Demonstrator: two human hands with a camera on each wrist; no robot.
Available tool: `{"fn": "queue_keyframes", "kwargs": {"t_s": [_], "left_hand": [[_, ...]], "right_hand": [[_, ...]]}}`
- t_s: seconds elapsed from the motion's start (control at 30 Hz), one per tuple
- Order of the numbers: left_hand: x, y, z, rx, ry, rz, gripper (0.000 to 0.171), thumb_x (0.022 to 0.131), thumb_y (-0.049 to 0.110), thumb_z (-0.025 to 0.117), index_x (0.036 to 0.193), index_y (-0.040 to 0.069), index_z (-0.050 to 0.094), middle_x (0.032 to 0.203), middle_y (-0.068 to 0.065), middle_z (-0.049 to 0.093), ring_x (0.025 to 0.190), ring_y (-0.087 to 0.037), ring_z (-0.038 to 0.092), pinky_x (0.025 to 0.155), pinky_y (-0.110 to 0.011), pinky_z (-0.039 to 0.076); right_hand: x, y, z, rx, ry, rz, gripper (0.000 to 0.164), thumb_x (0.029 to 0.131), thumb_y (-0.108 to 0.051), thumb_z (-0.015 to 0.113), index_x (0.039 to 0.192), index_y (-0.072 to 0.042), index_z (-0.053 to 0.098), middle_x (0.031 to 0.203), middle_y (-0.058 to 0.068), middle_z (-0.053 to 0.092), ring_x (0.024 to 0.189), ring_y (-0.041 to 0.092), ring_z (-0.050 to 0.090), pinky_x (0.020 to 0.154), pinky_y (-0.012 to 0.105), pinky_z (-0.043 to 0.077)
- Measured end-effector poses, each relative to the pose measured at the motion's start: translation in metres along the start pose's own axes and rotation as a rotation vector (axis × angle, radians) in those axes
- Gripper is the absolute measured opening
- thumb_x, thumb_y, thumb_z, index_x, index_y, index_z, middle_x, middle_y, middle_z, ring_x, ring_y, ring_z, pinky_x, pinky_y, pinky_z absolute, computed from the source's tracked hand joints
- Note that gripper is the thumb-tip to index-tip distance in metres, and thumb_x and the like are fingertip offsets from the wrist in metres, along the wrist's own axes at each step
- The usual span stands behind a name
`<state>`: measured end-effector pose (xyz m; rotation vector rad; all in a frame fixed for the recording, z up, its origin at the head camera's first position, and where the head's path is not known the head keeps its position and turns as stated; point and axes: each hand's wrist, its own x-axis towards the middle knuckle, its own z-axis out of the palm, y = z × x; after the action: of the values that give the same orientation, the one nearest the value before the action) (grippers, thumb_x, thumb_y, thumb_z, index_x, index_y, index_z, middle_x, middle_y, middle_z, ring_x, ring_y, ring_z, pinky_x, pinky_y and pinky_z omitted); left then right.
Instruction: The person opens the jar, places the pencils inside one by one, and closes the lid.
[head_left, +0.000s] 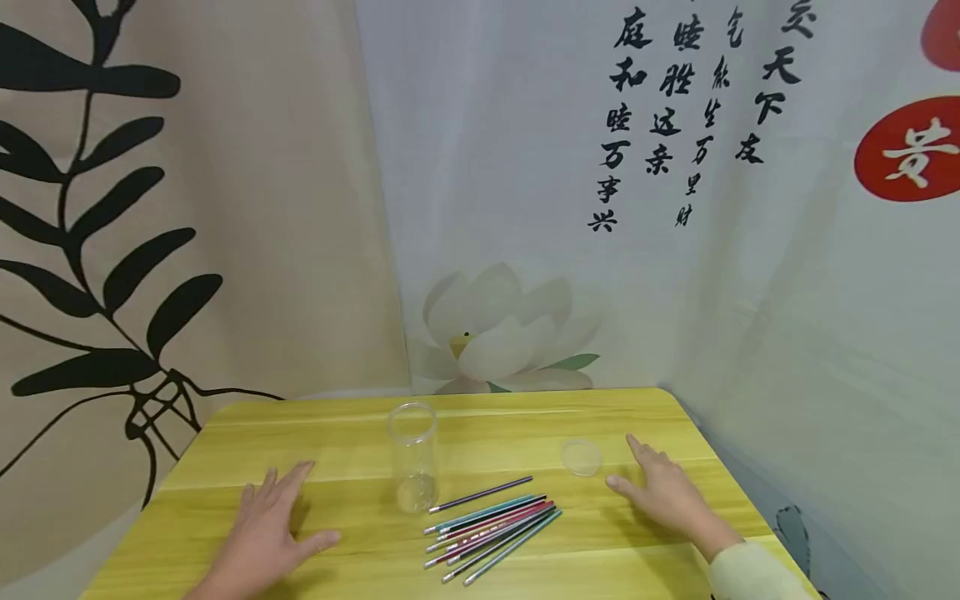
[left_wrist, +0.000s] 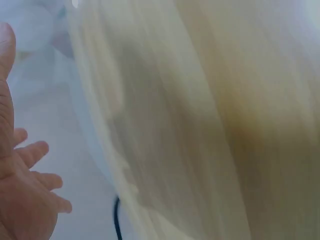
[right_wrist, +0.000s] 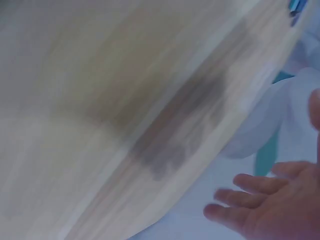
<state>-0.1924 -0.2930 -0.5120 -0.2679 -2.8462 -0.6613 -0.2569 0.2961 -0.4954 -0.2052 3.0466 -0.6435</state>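
My left hand (head_left: 264, 533) hovers over the left part of the table, fingers spread and holding nothing. On the other side my right hand (head_left: 667, 492) reaches over the table with its fingers extended, also holding nothing. Between them several pencils (head_left: 491, 533) lie in a loose fanned pile, their eraser ends toward the lower left. One dark pencil (head_left: 480, 494) lies a little apart behind the pile. A clear cylindrical container (head_left: 414, 458) stands upright behind the pencils, open at the top. Nearest to the right hand is a clear round lid (head_left: 582, 457), flat on the table.
The yellow wood-grain table (head_left: 337, 425) has rounded far corners. Behind it hangs a cloth backdrop (head_left: 495, 208) with printed leaves, a lotus and dark characters. In the left wrist view a dark cord (left_wrist: 117, 217) shows beside the table edge.
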Motion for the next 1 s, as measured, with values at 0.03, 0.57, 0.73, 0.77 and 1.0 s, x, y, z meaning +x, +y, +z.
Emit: {"fn": "queue_keyframes", "kwargs": {"t_s": [0.03,0.57,0.73,0.77,1.0], "left_hand": [[0.001,0.006,0.003,-0.009,0.001,-0.002,0.115,0.081,0.067,0.084,0.163,0.003,0.035,0.161,-0.035,0.044,0.144,-0.075,0.026,0.11,-0.09,0.018],[0.013,0.09,0.047,-0.438,-0.049,-0.269,0.135,0.073,0.054,0.096,0.17,0.006,0.015,0.173,-0.02,0.032,0.151,-0.057,0.038,0.112,-0.08,0.038],[0.019,0.101,0.053,-0.531,-0.046,-0.301,0.132,0.072,0.05,0.098,0.17,0.009,0.019,0.172,-0.016,0.037,0.152,-0.056,0.037,0.114,-0.082,0.032],[0.02,0.103,0.054,-0.545,-0.045,-0.303,0.131,0.072,0.05,0.098,0.17,0.01,0.02,0.172,-0.015,0.038,0.153,-0.056,0.037,0.114,-0.083,0.032],[0.032,0.116,0.06,-0.554,0.009,-0.291,0.129,0.071,0.053,0.098,0.168,0.01,0.025,0.169,-0.014,0.043,0.152,-0.053,0.04,0.113,-0.083,0.032]], "right_hand": [[-0.001,-0.005,0.001,0.031,0.002,0.01,0.091,0.103,-0.058,0.064,0.165,0.0,0.033,0.158,0.035,0.047,0.143,0.062,0.046,0.115,0.075,0.039],[-0.024,-0.051,0.044,0.344,-0.302,-0.061,0.047,0.102,-0.04,0.072,0.131,-0.003,0.072,0.105,0.002,0.077,0.09,0.018,0.069,0.074,0.043,0.06],[-0.022,-0.055,0.052,0.342,-0.316,-0.054,0.043,0.102,-0.039,0.073,0.129,-0.006,0.074,0.112,0.004,0.077,0.095,0.018,0.068,0.078,0.046,0.06],[-0.022,-0.056,0.053,0.336,-0.308,-0.065,0.042,0.101,-0.039,0.074,0.128,-0.006,0.075,0.112,0.004,0.077,0.094,0.017,0.067,0.077,0.044,0.059],[-0.02,-0.064,0.053,0.249,-0.237,-0.138,0.04,0.099,-0.042,0.075,0.124,-0.011,0.078,0.098,-0.007,0.073,0.081,0.008,0.056,0.07,0.032,0.051]]}}
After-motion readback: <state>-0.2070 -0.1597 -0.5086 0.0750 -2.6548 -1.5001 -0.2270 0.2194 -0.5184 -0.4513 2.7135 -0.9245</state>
